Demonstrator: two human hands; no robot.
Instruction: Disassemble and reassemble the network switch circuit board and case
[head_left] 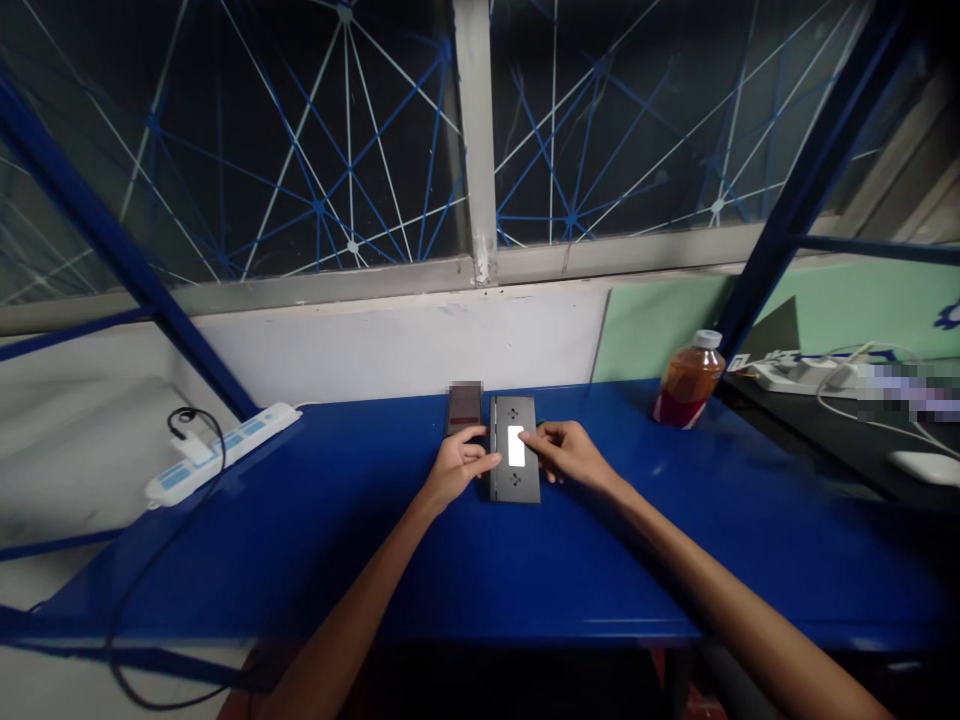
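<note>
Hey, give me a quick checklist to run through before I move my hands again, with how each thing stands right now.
1. Left hand at the case's left edge: ok.
2. Right hand at its right side, thumb at the white patch: ok.
3. White patch fully uncovered: not ok, the thumb overlaps its edge.
4. Bottle upright, capped, apart from both hands: ok.
5. Power strip away from both hands: ok.
6. Underside of the case undamaged: cannot tell, it's hidden.
</note>
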